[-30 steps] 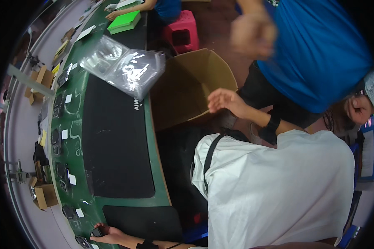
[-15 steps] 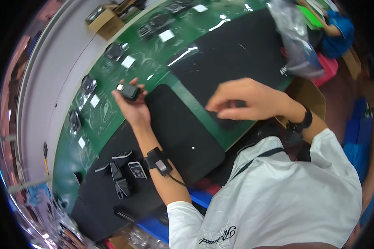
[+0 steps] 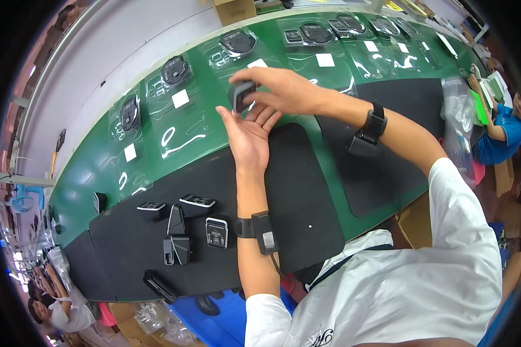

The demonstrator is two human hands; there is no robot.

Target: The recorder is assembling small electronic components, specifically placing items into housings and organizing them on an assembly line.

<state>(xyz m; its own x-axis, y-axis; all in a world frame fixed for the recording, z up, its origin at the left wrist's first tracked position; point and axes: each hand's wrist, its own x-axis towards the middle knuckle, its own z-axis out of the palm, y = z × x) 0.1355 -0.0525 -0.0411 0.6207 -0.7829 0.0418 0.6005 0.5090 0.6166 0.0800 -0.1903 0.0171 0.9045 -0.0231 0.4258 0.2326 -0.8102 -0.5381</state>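
My right hand (image 3: 281, 89) pinches a small black block-shaped device (image 3: 240, 95), slightly blurred, between thumb and fingers. Right below it my left hand (image 3: 251, 139) is palm up with its fingers spread, and nothing rests on the palm. Whether the device touches the left fingers, I cannot tell. On the black mat (image 3: 127, 254) left of my left forearm lie several similar black devices, some with pale rims. Among them are a flat one (image 3: 217, 233) with a printed face and an angular pair (image 3: 177, 248).
Clear plastic packs with round black parts (image 3: 238, 41) and white cards (image 3: 180, 98) line the green tabletop (image 3: 162, 139). A blue bin (image 3: 214, 321) sits below the near edge. Co-workers are at the far right and lower left; a cardboard box (image 3: 415, 222) stands near my right arm.
The black device has passed from my left palm into my right hand, which has come over to the left hand. The view has shifted, showing more packs along the back.
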